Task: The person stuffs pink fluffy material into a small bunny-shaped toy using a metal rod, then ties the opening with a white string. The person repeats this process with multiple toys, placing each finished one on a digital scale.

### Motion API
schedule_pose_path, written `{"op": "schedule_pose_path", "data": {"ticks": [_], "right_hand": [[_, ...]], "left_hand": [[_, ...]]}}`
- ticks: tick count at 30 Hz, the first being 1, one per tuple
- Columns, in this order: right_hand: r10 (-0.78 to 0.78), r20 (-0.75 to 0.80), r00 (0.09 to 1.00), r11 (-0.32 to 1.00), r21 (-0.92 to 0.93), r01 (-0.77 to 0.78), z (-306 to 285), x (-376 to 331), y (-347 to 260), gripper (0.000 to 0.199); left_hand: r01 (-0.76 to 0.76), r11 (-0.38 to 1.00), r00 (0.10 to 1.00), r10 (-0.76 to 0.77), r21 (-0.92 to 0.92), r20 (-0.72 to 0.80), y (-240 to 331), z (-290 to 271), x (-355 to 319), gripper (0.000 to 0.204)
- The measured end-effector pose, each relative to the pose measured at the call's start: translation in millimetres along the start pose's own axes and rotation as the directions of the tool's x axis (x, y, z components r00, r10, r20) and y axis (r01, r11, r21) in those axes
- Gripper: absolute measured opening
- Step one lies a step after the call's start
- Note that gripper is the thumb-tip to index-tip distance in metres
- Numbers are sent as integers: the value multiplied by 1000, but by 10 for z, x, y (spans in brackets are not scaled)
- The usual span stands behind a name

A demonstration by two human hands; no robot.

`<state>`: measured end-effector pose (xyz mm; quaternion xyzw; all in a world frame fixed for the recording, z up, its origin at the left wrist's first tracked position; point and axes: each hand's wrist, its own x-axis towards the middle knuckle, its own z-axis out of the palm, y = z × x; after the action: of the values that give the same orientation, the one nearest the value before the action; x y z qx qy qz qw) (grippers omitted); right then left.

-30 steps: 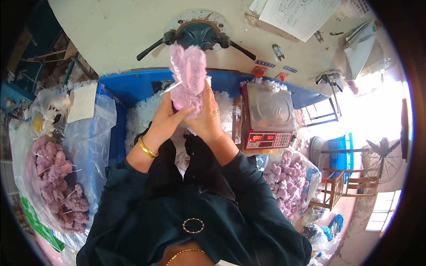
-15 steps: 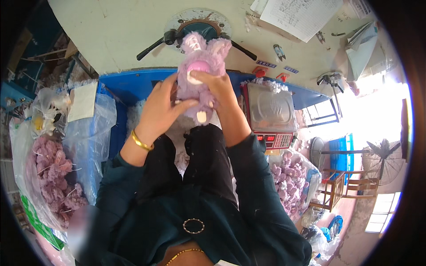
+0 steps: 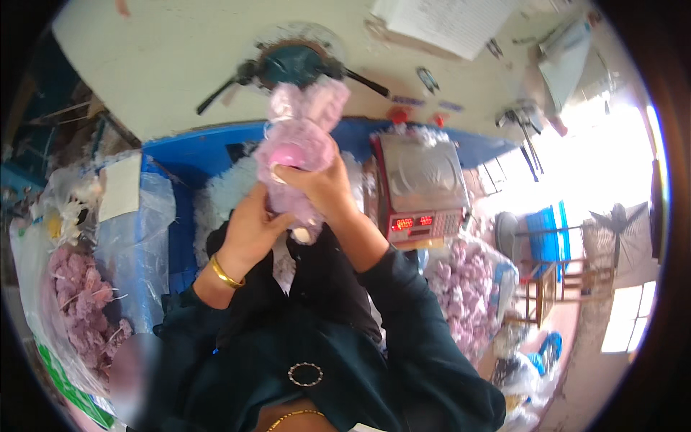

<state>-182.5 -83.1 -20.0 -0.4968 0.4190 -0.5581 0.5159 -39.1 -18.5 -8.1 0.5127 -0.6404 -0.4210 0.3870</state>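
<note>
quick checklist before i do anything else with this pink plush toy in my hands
1. Both hands on the pink plush toy: ok; left hand supports it from below, right hand grips its middle.
2. Toy held above the blue bin of white stuffing: ok.
3. Toy fully stuffed: cannot tell, the picture is blurred.
4. Scale switched on: ok, red digits lit.
5. Scale platform free of toys: ok.
6. Bags of pink toys within reach: ok, one left, one right.
</note>
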Motion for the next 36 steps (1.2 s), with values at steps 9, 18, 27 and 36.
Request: {"op": "schedule_pose_path", "data": {"ticks": [9,18,27,36], "right_hand": [[75,4,997,967,-245,-72,-161,-515,-207,96],[268,-35,963,665,-716,-212,-3117,56,167,54],[112,-730,674,375,-597,-709,-4298,-92,-51,97],[367,-563,741,566,-497,-658,-3485,-31,23,73]], "left_hand": [[-34,998,995,39,-60,96,-217,71,-360,51],[237,950,971,-224,-202,89,-698,-274,-684,50],[279,946,949,-246,-162,198,-965,-288,-724,39],[269,944,948,-225,-188,225,-840,-131,-618,35]]}}
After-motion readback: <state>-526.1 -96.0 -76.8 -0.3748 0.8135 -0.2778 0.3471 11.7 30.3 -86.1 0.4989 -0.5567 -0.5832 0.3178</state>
